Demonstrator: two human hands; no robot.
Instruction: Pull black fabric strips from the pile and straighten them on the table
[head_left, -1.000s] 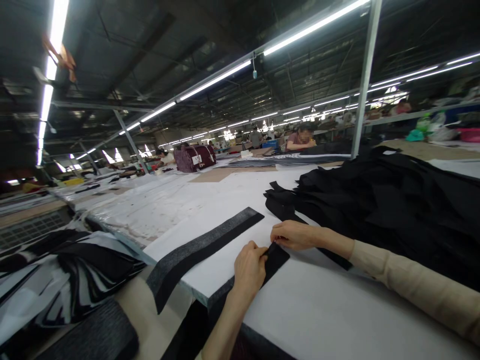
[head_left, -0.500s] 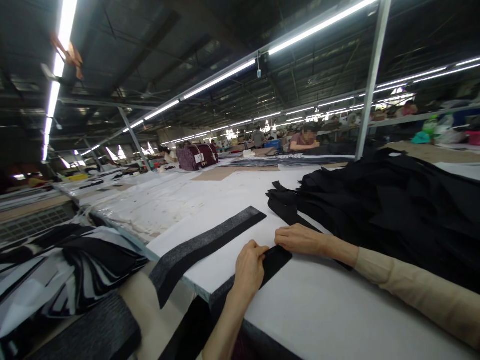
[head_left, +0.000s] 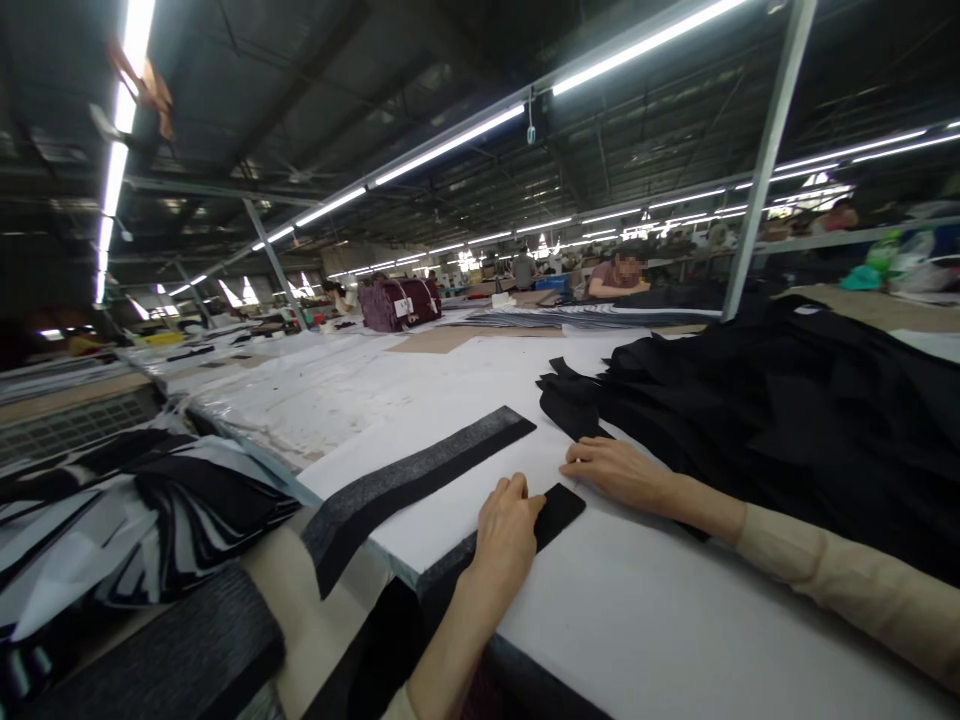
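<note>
A black fabric strip (head_left: 561, 512) lies over the white table's front edge, its far end on the tabletop and its near part hanging down. My left hand (head_left: 506, 530) rests on it, fingers curled and pressed on the strip's edge. Just beyond the strip's end, my right hand (head_left: 619, 472) hovers low over the table, fingers loosely stretched and holding nothing. Left of my hands is a second strip (head_left: 427, 465), grey along one side and black along the other. It droops over the edge at its near end. Whatever lies under my left palm is hidden.
A large heap of black fabric pieces (head_left: 787, 400) covers the table's right side. Striped black-and-white cloth (head_left: 150, 520) lies lower left, above a grey-black piece (head_left: 172, 640). A metal post (head_left: 765, 170) rises behind the heap. Farther back are maroon bundles (head_left: 400, 303) and a person (head_left: 615, 277).
My right hand has let go of the strip's end and moved slightly right and up, its fingers loosening. My left hand stays on the strip. The view has shifted slightly.
</note>
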